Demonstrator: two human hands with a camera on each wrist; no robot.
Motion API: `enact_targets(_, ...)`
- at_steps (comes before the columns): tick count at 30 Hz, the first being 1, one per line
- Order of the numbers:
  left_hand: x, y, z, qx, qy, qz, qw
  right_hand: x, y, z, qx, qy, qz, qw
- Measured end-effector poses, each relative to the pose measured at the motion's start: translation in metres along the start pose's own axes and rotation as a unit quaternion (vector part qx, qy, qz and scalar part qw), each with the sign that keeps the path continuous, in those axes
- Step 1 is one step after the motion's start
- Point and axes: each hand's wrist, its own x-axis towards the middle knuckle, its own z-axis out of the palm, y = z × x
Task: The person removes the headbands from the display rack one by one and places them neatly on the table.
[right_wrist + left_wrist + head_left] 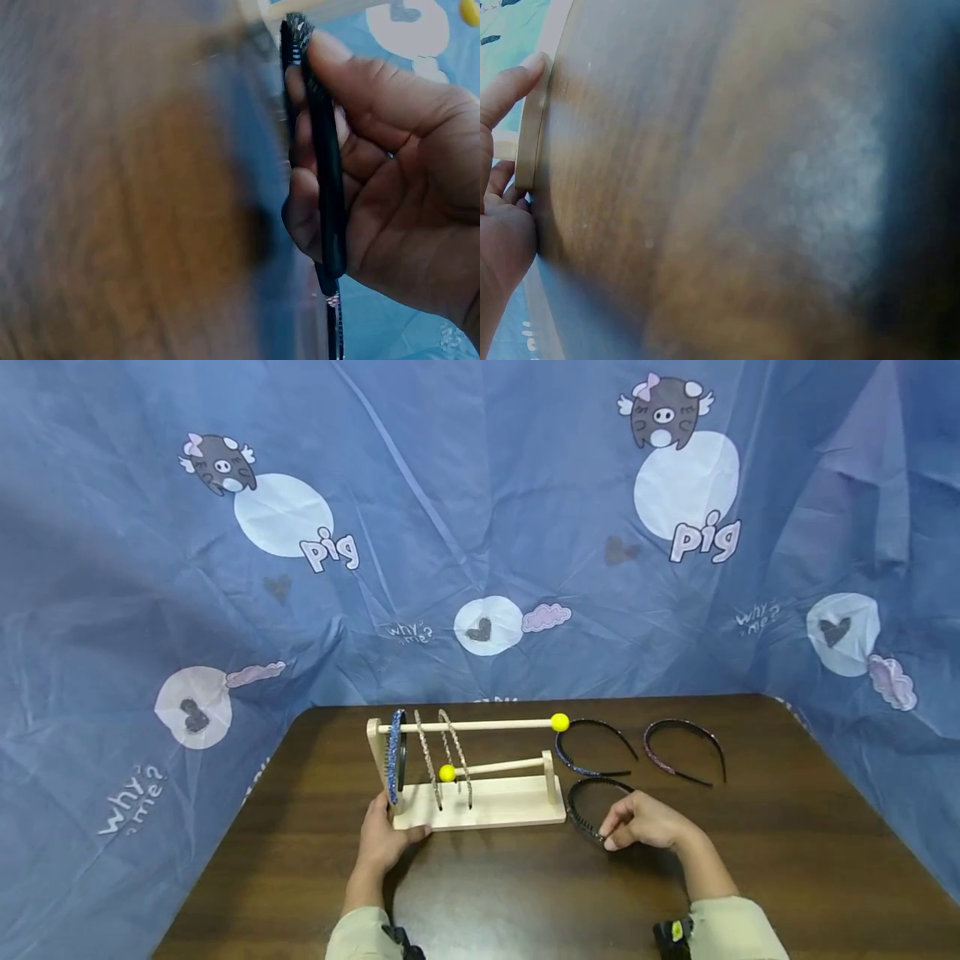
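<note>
Well inside the right edge of the table (802,843), a black headband (576,817) is pinched by the right hand (648,821); the wooden stand (502,803) beside it is gripped by the left hand (381,839). "Pig" is printed on the backdrop (480,460).

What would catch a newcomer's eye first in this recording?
Probably the blue cloth behind the table, printed with cartoon pigs. Next, the pale wooden stand on the table, its two bars tipped with yellow balls and headbands hanging from the upper one; the left hand grips its left end. Then the right hand, pinching a black headband just right of the stand.
</note>
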Motion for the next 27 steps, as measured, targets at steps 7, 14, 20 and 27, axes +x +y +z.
enact_targets(7,0.002,0.002,0.0,-0.001,0.001,-0.005,1.0,0.013,0.007,-0.002,-0.005,0.023,0.012,0.9996)
enact_targets(14,0.002,0.001,-0.002,-0.007,0.002,0.001,1.0,0.018,0.009,0.0,0.019,0.021,0.017,0.9995)
enact_targets(20,0.002,0.0,0.001,-0.01,-0.001,0.001,0.9999,0.015,0.011,-0.002,0.017,0.016,0.009,0.9997)
enact_targets(27,0.003,-0.001,0.0,-0.012,0.001,-0.009,0.9999,0.012,0.004,-0.003,0.006,0.024,0.007,0.9997)
